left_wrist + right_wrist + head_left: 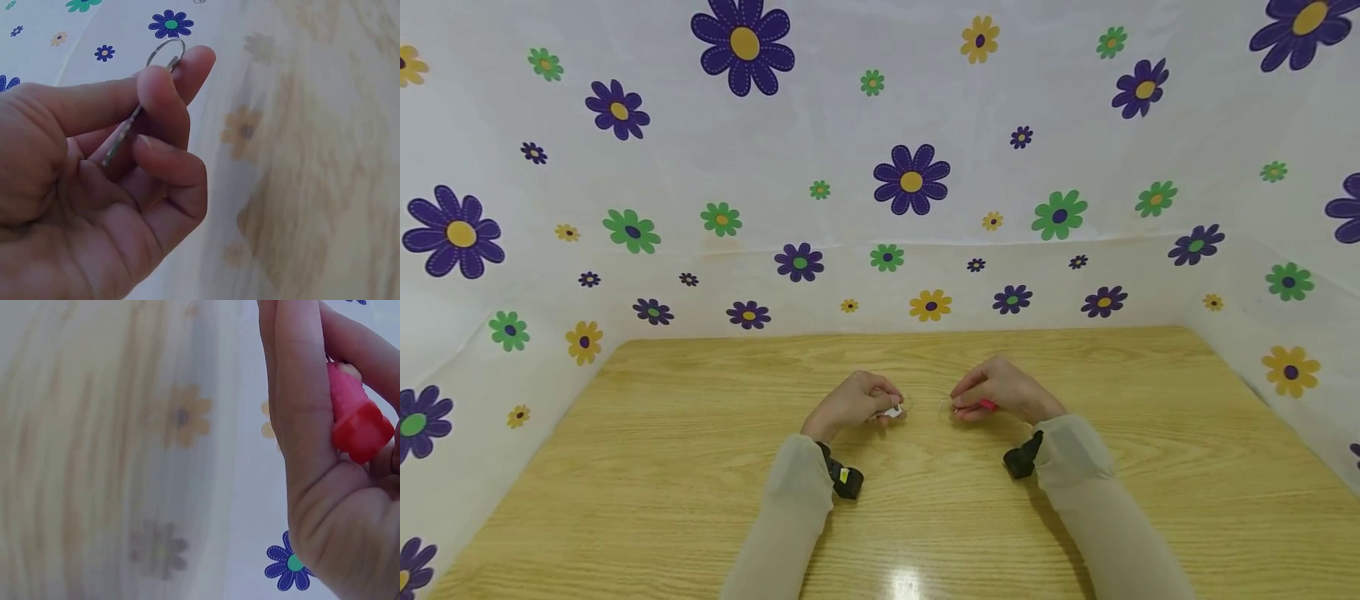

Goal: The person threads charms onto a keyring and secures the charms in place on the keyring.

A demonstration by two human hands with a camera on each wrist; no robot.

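In the head view my left hand [853, 404] pinches a small white piece [893, 411] over the middle of the table. The left wrist view shows a thin metal ring [167, 42] standing out past the fingertips, with a narrow strip edge-on across the fingers; the curled fingers hide the rest. Facing it across a short gap, my right hand [1003, 392] holds a small pink-and-red trinket [362, 432]. A thin wire-like loop [942, 402] sticks out from the right fingertips toward the left hand. Most of the trinket's upper part is hidden by fingers.
A wood-grain table [662, 467] lies under both hands. White cloth with printed flowers [912, 181] rises at the back and along both sides. A black wrist camera [846, 482] sits by the left sleeve, another camera [1021, 460] by the right sleeve.
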